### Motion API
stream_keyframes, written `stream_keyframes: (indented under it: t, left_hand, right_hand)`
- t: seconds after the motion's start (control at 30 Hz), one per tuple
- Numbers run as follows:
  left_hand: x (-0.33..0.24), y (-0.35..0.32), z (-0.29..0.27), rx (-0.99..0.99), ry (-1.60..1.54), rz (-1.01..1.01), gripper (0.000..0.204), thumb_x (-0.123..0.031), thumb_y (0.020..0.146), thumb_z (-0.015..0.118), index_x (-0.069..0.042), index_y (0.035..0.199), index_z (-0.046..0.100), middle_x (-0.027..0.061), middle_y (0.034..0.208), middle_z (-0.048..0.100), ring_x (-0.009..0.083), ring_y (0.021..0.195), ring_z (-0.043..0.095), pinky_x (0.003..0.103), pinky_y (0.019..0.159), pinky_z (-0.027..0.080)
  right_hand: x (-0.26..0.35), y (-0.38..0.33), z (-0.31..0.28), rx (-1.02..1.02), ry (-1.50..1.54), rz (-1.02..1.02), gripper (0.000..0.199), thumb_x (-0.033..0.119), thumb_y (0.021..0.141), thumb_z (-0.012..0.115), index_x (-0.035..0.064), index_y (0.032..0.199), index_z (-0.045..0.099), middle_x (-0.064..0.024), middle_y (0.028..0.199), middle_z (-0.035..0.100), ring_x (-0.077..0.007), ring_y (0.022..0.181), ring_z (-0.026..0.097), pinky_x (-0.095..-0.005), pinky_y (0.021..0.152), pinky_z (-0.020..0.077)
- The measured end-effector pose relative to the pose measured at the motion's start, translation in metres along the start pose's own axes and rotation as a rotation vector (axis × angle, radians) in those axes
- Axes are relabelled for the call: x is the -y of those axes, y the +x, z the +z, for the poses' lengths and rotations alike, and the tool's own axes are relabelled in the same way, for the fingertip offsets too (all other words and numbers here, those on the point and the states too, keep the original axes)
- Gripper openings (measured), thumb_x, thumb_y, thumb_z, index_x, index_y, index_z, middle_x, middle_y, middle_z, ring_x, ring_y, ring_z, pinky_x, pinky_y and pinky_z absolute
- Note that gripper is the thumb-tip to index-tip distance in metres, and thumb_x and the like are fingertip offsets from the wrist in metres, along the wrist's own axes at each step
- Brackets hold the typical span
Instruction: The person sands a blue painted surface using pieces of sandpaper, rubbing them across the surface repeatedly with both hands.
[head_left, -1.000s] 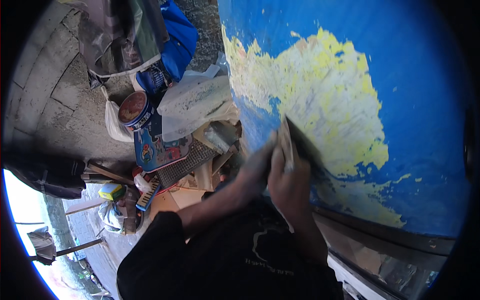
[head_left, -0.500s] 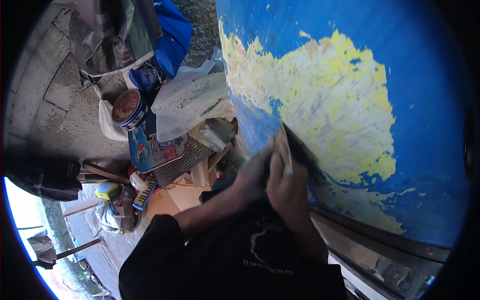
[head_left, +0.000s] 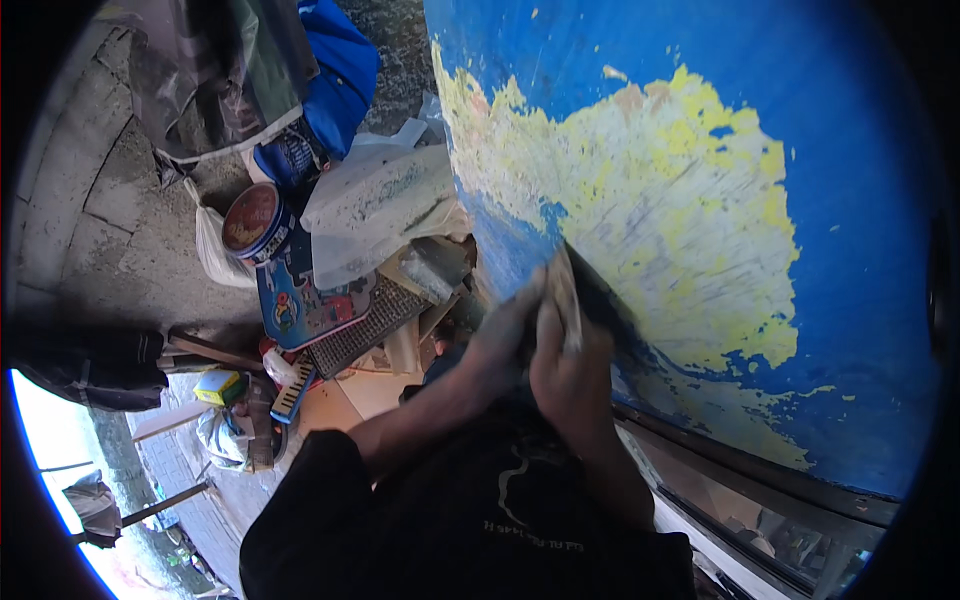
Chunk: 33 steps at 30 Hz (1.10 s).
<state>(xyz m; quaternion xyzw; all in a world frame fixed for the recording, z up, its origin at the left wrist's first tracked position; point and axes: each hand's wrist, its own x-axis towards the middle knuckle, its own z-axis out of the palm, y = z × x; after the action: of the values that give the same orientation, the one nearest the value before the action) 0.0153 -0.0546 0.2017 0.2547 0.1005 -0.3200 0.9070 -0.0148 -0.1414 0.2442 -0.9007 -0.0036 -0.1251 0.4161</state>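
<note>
A blue panel (head_left: 850,300) rises in front of me, with a large patch of worn paint (head_left: 660,210) in cream, white and yellow. Against it both my hands are closed together on a pale tan flat piece (head_left: 567,300), seen nearly edge-on; its exact kind is unclear. My right hand (head_left: 570,375) wraps its lower end, thumb up along it. From the left, my left hand (head_left: 505,330) presses its fingers to the same piece, slightly blurred. Shadow darkens the panel just right of the piece.
At left stand a round tub (head_left: 254,220) with a reddish-brown top, a colourful board (head_left: 310,300), plastic sheeting (head_left: 375,210) and a blue bag (head_left: 340,75). Nearer lie a small toy keyboard (head_left: 292,394) and a yellow-green box (head_left: 218,386). A ledge (head_left: 760,480) runs below the panel.
My hands stay on the tan piece at nearly the same spot on the panel, with only small movement. The whole view has shifted slightly.
</note>
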Motion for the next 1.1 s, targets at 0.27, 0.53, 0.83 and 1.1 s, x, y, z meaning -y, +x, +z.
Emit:
stream_keyframes:
  t: [0.27, 0.53, 0.83, 1.1]
  left_hand:
    - [0.002, -0.002, -0.003, 0.03, -0.021, -0.072, 0.048, -0.038, 0.1, 0.038, -0.003, 0.132, 0.04, 0.0091, 0.124, 0.05, 0.0165, 0.115, 0.047, 0.03, 0.099, 0.038]
    - [0.001, 0.014, -0.013, 0.094, -0.117, -0.075, 0.044, -0.039, 0.1, 0.038, -0.006, 0.128, 0.045, 0.007, 0.118, 0.053, 0.0164, 0.11, 0.05, 0.03, 0.096, 0.041]
    - [0.012, 0.003, -0.001, -0.164, -0.002, -0.043, 0.042, -0.037, 0.098, 0.043, 0.0, 0.118, 0.052, 0.0081, 0.107, 0.059, 0.0147, 0.094, 0.057, 0.029, 0.083, 0.048]
    - [0.006, 0.006, 0.003, -0.156, 0.155, 0.068, 0.037, -0.035, 0.098, 0.045, -0.005, 0.119, 0.053, 0.0071, 0.111, 0.058, 0.0147, 0.098, 0.056, 0.03, 0.086, 0.047]
  right_hand:
    - [0.0, -0.011, 0.0, -0.025, 0.002, 0.027, 0.032, 0.009, 0.09, 0.045, -0.0102, 0.114, 0.053, -0.0308, 0.098, 0.059, -0.0418, 0.089, 0.062, -0.0428, 0.075, 0.0509]
    - [-0.006, -0.005, 0.011, -0.099, -0.035, -0.069, 0.029, 0.01, 0.089, 0.048, -0.0072, 0.11, 0.057, -0.0297, 0.085, 0.061, -0.0429, 0.078, 0.062, -0.0448, 0.067, 0.0516]
    - [0.007, -0.005, 0.003, -0.181, 0.064, -0.119, 0.028, 0.012, 0.09, 0.048, -0.0073, 0.106, 0.059, -0.0299, 0.091, 0.061, -0.0427, 0.086, 0.061, -0.0437, 0.073, 0.0508]
    - [-0.006, -0.002, 0.012, -0.265, 0.094, -0.168, 0.026, 0.012, 0.09, 0.048, -0.009, 0.101, 0.06, -0.0314, 0.08, 0.06, -0.0439, 0.074, 0.061, -0.0465, 0.065, 0.0505]
